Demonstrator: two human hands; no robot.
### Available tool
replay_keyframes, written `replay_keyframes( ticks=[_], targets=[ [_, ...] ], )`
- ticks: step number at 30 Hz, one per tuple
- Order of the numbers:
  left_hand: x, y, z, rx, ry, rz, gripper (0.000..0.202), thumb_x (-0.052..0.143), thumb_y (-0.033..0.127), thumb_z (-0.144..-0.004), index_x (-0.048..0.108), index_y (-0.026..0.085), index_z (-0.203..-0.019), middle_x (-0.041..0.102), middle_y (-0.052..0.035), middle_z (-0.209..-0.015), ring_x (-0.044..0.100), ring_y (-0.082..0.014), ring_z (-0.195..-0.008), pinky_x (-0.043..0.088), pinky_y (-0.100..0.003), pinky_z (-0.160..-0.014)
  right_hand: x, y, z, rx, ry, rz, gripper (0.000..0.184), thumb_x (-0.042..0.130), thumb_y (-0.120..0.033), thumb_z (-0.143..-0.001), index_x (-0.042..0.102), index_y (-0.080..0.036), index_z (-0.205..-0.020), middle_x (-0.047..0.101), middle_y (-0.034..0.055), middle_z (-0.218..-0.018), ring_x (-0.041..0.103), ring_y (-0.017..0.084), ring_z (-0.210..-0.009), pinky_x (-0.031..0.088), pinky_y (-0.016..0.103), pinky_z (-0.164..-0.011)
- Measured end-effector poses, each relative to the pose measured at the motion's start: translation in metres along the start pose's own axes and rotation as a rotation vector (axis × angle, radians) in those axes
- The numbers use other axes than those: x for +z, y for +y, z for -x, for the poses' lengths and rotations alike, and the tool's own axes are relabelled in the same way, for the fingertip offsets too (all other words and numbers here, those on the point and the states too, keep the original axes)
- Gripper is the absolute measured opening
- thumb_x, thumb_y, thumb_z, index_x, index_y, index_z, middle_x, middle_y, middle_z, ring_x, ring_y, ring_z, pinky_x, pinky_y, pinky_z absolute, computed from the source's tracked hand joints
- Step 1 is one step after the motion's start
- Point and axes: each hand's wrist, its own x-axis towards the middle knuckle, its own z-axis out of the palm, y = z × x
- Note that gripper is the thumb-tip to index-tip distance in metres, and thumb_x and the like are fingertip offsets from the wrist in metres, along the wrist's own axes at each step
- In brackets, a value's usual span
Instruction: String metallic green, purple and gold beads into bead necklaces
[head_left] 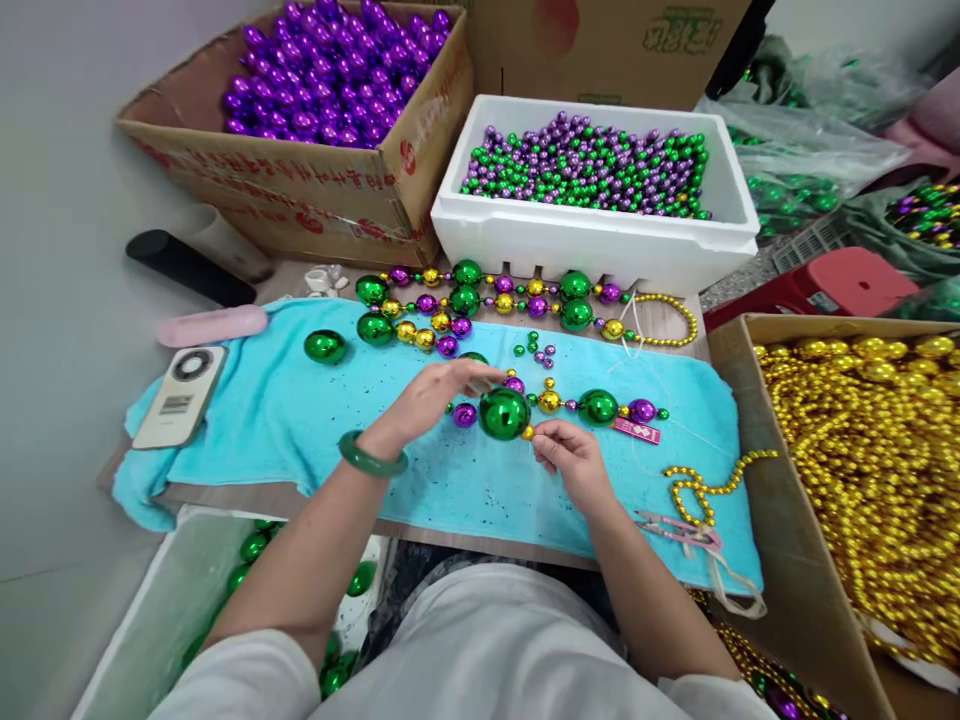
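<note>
My right hand (574, 462) has thumb and fingertips pinched together on a small, round, shiny gold bead (528, 432), which sits at the near right side of a large, glossy green bead (504, 414). My left hand (437, 396) reaches to that green bead's far left side, fingers nearly straight; I cannot tell whether they hold it. Both beads are over the middle of a bright turquoise cloth towel (457, 490), near the glossy oval purple bead (465, 415) on the left
</note>
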Motion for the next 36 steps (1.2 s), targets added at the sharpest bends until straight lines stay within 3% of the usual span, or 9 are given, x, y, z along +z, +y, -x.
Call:
replay_keyframes(
  ticks=[4, 9, 12, 16, 20, 23, 27, 30, 36],
  targets=[
    [0.0, 0.012, -0.044, 0.056, -0.049, -0.095, 0.056, 0.055, 0.069, -0.081, 0.077, 0.02, -0.099, 0.073, -0.0104, -0.1, 0.065, -0.0174, -0.082, 0.05, -0.027, -0.069, -0.012, 0.0, -0.002, 0.003, 0.053, -0.109, 0.023, 0.075, -0.038, -0.067, 0.065, -0.017, -0.07, 0.053, -0.0032, -0.055, 0.042, 0.007, -0.047, 0.033, 0.021, -0.044],
    [0.023, 0.019, -0.071, 0.084, -0.177, 0.003, 0.068, 0.031, 0.069, -0.092, 0.072, 0.018, -0.112, 0.073, -0.0112, -0.097, 0.066, -0.0173, -0.079, 0.05, -0.028, -0.066, -0.026, -0.002, -0.005, -0.063, 0.155, -0.231, 0.022, 0.077, -0.036, -0.068, 0.065, -0.018, -0.069, 0.053, -0.0032, -0.058, 0.044, 0.007, -0.048, 0.035, 0.021, -0.045],
    [0.043, 0.008, -0.085, 0.15, -0.08, -0.354, 0.04, 0.045, 0.046, -0.096, 0.073, 0.018, -0.103, 0.072, -0.0093, -0.096, 0.064, -0.0177, -0.084, 0.049, -0.03, -0.077, -0.038, -0.004, -0.002, -0.142, 0.192, -0.256, 0.02, 0.077, -0.035, -0.07, 0.066, -0.018, -0.068, 0.053, -0.0027, -0.06, 0.046, 0.007, -0.048, 0.034, 0.022, -0.045],
    [0.073, -0.015, -0.101, 0.169, -0.334, -1.029, 0.02, 0.053, 0.016, -0.088, 0.073, 0.015, -0.093, 0.068, -0.0124, -0.096, 0.061, -0.0238, -0.096, 0.048, -0.034, -0.08, -0.05, -0.004, 0.004, -0.202, 0.22, -0.253, 0.017, 0.076, -0.033, -0.071, 0.067, -0.019, -0.066, 0.052, -0.0026, -0.058, 0.046, 0.008, -0.048, 0.033, 0.022, -0.045],
    [0.091, -0.028, -0.106, 0.12, -0.408, -1.18, 0.024, 0.048, 0.008, -0.087, 0.071, 0.01, -0.092, 0.066, -0.0169, -0.101, 0.059, -0.027, -0.102, 0.049, -0.037, -0.082, -0.053, -0.002, 0.01, -0.229, 0.188, -0.243, 0.015, 0.075, -0.032, -0.072, 0.069, -0.019, -0.067, 0.052, -0.0022, -0.057, 0.046, 0.008, -0.048, 0.034, 0.023, -0.045],
    [0.088, -0.027, -0.103, 0.084, -0.222, -0.872, 0.018, 0.055, 0.009, -0.086, 0.071, 0.01, -0.094, 0.067, -0.0159, -0.102, 0.061, -0.0251, -0.102, 0.048, -0.04, -0.092, -0.052, 0.0, 0.014, -0.237, 0.192, -0.237, 0.015, 0.075, -0.032, -0.072, 0.069, -0.019, -0.068, 0.052, -0.0018, -0.059, 0.046, 0.008, -0.048, 0.034, 0.023, -0.044],
    [0.064, -0.011, -0.083, -0.153, 0.133, 0.065, 0.016, 0.062, 0.017, -0.085, 0.071, 0.015, -0.098, 0.071, -0.0075, -0.095, 0.065, -0.0155, -0.083, 0.054, -0.032, -0.082, -0.05, 0.003, 0.015, -0.229, 0.242, -0.186, 0.013, 0.075, -0.032, -0.074, 0.071, -0.019, -0.073, 0.05, -0.0026, -0.062, 0.044, 0.007, -0.047, 0.031, 0.022, -0.043],
    [0.043, 0.001, -0.06, -0.286, 0.245, 0.636, 0.015, 0.065, 0.015, -0.082, 0.072, 0.015, -0.095, 0.071, -0.0053, -0.087, 0.065, -0.0103, -0.073, 0.054, -0.023, -0.07, -0.047, 0.004, 0.014, -0.21, 0.247, -0.118, 0.013, 0.074, -0.032, -0.075, 0.071, -0.019, -0.074, 0.049, -0.0025, -0.063, 0.041, 0.007, -0.047, 0.029, 0.023, -0.043],
    [0.02, 0.007, -0.032, -0.28, 0.366, 0.882, 0.012, 0.065, 0.009, -0.081, 0.073, 0.013, -0.089, 0.072, -0.0063, -0.087, 0.065, -0.0076, -0.07, 0.054, -0.017, -0.065, -0.029, 0.001, 0.011, -0.192, 0.2, -0.02, 0.013, 0.074, -0.032, -0.073, 0.073, -0.019, -0.071, 0.05, -0.0011, -0.063, 0.04, 0.008, -0.05, 0.028, 0.024, -0.043]
  ],
)
